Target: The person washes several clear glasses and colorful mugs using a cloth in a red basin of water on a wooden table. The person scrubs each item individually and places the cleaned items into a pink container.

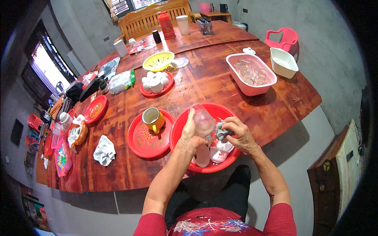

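Note:
My left hand [189,135] is wrapped round a clear glass jar [204,122], holding it tilted over a red basin [232,111]. Close to the jar's right side, my right hand [241,136] pinches a crumpled grey cloth [223,131]. Below both hands, white cups [219,155] and other white pieces lie in the basin, partly hidden by my fingers. Left of the basin, a yellow mug [153,119] stands on a red tray [146,146].
A pink tub [252,88] of glassware and a white basket [284,63] stand at the right. Farther back are a red plate [148,93] of white cups and a yellow colander [158,61]. A white cloth [104,151] lies at the left.

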`<state>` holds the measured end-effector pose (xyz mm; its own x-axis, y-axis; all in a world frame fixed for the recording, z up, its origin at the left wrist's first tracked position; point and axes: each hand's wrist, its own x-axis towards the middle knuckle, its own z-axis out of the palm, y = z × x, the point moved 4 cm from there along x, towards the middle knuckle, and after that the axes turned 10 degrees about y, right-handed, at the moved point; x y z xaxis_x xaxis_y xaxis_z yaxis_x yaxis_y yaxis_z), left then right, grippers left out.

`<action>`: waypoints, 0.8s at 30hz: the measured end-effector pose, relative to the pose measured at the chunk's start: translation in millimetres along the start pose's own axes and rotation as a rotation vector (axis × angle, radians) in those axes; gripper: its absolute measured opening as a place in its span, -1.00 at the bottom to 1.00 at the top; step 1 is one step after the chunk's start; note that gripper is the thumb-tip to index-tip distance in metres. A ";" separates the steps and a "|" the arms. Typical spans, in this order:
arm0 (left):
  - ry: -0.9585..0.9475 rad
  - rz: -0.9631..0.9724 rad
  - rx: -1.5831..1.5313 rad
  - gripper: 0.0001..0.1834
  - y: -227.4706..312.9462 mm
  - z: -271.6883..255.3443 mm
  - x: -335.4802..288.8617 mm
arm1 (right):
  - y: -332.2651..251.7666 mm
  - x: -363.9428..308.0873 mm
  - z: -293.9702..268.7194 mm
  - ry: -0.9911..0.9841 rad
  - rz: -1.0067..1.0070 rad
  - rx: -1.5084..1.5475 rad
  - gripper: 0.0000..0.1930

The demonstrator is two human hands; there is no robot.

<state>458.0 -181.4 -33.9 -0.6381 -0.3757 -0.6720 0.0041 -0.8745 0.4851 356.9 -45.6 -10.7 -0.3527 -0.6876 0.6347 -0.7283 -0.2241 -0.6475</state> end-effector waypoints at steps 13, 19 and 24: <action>0.275 1.140 1.342 -0.26 12.7 33.7 -13.4 | 21.1 -2.6 20.0 -0.028 0.132 -0.205 -0.70; 0.400 1.345 1.970 -0.36 26.9 41.1 -37.9 | 29.2 -8.7 6.7 0.045 0.096 -0.324 -0.70; 0.391 1.531 2.165 -0.52 15.1 43.8 -38.3 | 29.8 -5.5 4.5 0.296 0.254 -0.127 -0.73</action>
<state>448.8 -166.8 23.6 -0.8393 -0.2971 0.4554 -0.3819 0.9182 -0.1049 339.8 -51.6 -35.3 -0.6711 -0.4774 0.5672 -0.6564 0.0269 -0.7540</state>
